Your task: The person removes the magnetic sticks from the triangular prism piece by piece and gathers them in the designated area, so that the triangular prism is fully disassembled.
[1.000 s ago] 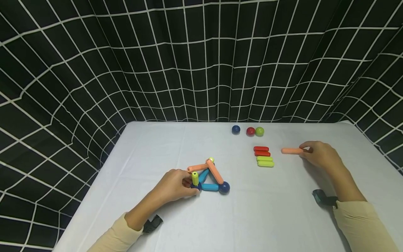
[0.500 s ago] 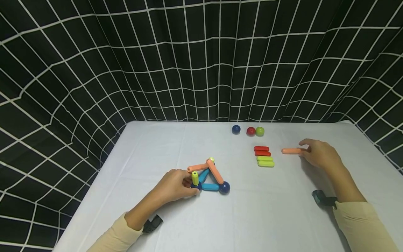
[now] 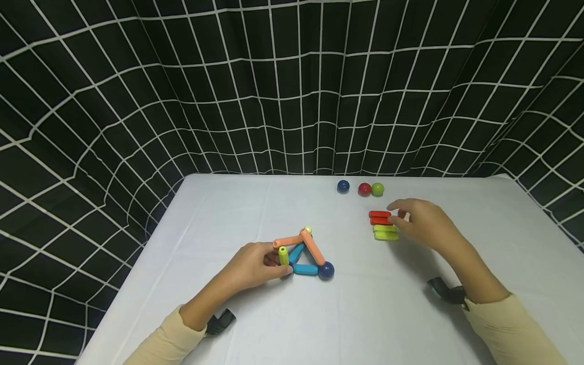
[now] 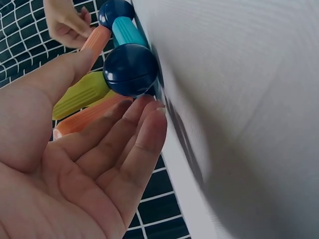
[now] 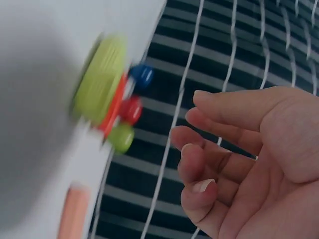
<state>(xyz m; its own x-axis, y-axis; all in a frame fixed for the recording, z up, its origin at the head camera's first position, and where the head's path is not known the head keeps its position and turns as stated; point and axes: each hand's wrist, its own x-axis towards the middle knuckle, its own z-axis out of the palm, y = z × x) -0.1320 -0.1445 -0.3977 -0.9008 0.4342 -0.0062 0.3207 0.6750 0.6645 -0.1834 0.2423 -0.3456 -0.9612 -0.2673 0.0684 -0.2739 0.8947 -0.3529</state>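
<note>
My left hand holds the near-left corner of a triangular magnetic-stick structure, thumb and fingers around a dark blue ball. A lime green stick stands up from that ball. Blue sticks form the base, and a second dark blue ball marks the right corner. Orange sticks lean at the top. My right hand hovers with loosely bent fingers and nothing in them, beside two red sticks and two lime green sticks. An orange stick lies on the table, hidden in the head view.
Behind the loose sticks sit a blue ball, a red ball and a green ball. A white cloth covers the table. Black curtains with a white grid rise at its back and sides.
My right hand has let go of the orange stick and moved left toward the red and lime green sticks. The left hand stays at the structure, its thumb slightly shifted.
</note>
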